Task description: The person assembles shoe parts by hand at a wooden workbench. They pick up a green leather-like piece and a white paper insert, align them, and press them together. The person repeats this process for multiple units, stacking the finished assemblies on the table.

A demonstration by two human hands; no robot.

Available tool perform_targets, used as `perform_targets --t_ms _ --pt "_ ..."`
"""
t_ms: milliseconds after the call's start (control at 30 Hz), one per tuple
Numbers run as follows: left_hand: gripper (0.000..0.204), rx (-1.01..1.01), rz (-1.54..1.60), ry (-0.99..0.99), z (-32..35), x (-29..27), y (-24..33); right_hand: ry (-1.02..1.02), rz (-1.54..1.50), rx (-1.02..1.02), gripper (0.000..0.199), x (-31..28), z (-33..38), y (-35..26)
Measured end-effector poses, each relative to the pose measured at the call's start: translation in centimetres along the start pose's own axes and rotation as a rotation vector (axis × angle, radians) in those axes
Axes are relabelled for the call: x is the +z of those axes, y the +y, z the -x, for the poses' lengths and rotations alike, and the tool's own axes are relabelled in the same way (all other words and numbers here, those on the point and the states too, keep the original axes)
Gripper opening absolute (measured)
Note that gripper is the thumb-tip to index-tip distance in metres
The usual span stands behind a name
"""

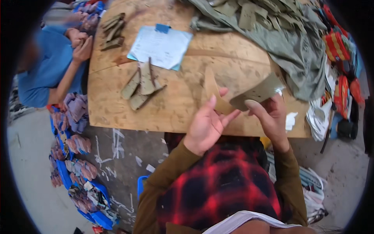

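Note:
Above the near edge of the table, my right hand [269, 117] pinches an olive-green curved piece of sheet material [259, 91] between thumb and fingers. The piece slants up to the right and has a shine at its far end. To its left, my left hand [208, 124] is palm up, its thumb and fingers around a tan curved strip [211, 84]. The strip stands up past the fingertips, and its lower end reaches toward the olive piece. Left fingertips come close to the olive piece; whether they touch it I cannot tell.
Several olive pieces [142, 84] lie on the wooden table [175, 115], with another stack [113, 31] farther back. Nearby is a clipped paper sheet [159, 45]. Grey-green cloth [300, 58] covers the far right. A person in blue [58, 66] sits left, beside blue containers [64, 173] of bundled pieces.

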State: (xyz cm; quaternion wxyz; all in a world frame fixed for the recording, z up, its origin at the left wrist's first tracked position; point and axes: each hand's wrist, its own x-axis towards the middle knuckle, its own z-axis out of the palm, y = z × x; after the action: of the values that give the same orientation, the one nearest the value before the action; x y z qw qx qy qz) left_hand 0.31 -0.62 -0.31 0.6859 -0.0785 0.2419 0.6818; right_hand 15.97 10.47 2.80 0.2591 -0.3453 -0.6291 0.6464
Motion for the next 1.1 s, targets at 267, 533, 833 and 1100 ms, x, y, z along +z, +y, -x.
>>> perform_targets --t_ms 267,533,833,1100 --pt "0.044 -0.047 -0.069 -0.009 -0.1 0.0 -0.2 -0.117 0.581 -0.518 0.038 0.7 -1.0 0.3" --pt "0.043 -0.027 -0.092 0.013 0.0 0.1 -0.2 -0.040 0.606 -0.506 0.039 1.3 -0.8 1.4" --pt "0.043 -0.019 -0.095 0.004 -0.2 0.1 -0.3 -0.028 0.640 -0.526 0.038 1.1 -0.8 1.9" --pt "0.044 -0.020 -0.172 -0.089 -0.2 0.0 0.0 -0.022 0.634 -0.639 0.037 1.4 -0.5 2.6"
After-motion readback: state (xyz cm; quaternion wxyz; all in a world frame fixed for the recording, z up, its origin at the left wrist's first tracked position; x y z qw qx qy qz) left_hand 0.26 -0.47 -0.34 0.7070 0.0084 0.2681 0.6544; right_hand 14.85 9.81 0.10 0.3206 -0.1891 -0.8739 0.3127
